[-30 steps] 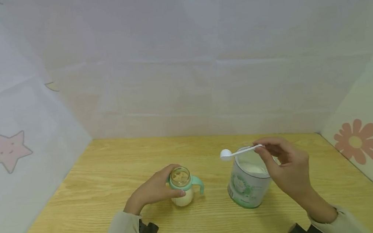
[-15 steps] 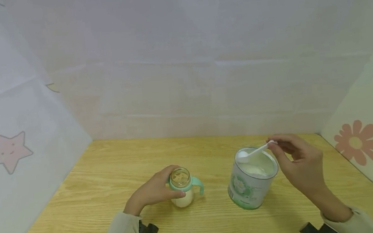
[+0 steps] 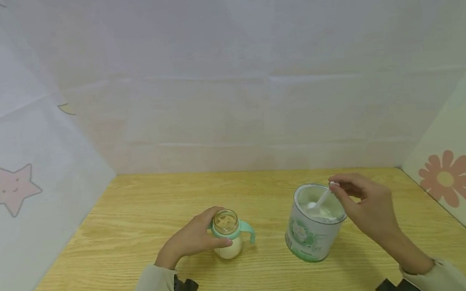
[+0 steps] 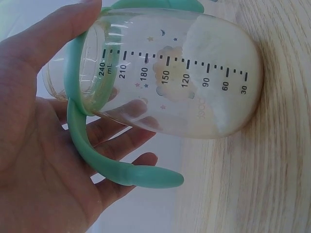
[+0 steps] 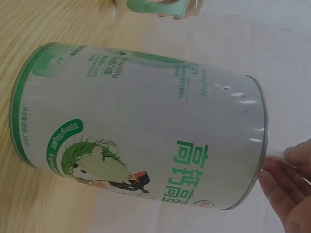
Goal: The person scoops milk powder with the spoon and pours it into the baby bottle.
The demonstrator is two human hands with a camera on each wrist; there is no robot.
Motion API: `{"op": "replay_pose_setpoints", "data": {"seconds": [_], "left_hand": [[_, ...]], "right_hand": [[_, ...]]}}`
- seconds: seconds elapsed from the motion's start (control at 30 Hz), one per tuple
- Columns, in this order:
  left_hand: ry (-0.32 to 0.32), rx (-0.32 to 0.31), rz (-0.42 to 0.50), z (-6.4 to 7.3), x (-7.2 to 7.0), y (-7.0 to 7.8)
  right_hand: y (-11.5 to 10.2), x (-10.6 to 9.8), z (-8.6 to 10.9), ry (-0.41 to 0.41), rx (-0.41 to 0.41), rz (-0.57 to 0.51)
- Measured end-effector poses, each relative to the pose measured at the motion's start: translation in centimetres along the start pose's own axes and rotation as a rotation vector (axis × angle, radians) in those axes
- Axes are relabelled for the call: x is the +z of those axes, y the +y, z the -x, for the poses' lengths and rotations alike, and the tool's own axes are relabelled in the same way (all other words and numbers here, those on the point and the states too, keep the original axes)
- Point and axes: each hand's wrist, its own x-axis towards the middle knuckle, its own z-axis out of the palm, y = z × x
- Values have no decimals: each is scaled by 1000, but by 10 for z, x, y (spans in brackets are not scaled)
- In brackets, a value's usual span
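My left hand [image 3: 199, 234] grips a clear baby bottle [image 4: 160, 73] around its neck, with thumb and fingers on opposite sides. The bottle stands upright and uncapped on the table, its green collar and handles [image 4: 121, 172] showing; white powder fills its lower part. To the right is a white and green milk powder tin [image 3: 311, 235], lidless, with pale powder inside. Between thumb and fingers my right hand [image 3: 364, 203] pinches the handle end of a white scoop [image 3: 322, 199]. Its bowl is down inside the tin, at the powder. In the right wrist view the tin's wall hides the bowl.
Both vessels stand on a light wooden table [image 3: 146, 194]. A pale cloth backdrop [image 3: 230, 118] rises behind it, with printed side panels at left and right. A wrist camera [image 3: 186, 289] is strapped below the left hand.
The right hand has moved right from the tin's left side and then lowered the scoop into the tin. The left hand and the bottle have stayed in place.
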Motion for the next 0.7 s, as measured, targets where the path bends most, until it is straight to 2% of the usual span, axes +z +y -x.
{"op": "replay_pose_setpoints", "data": {"seconds": [0.27, 0.47, 0.7], "left_hand": [[1, -6, 2, 0, 0, 0], [1, -4, -1, 0, 0, 0], [2, 9, -2, 0, -1, 1]], "right_hand": [[5, 3, 6, -125, 78, 137], [9, 5, 7, -210, 69, 231], [11, 7, 1, -247, 70, 341]]}}
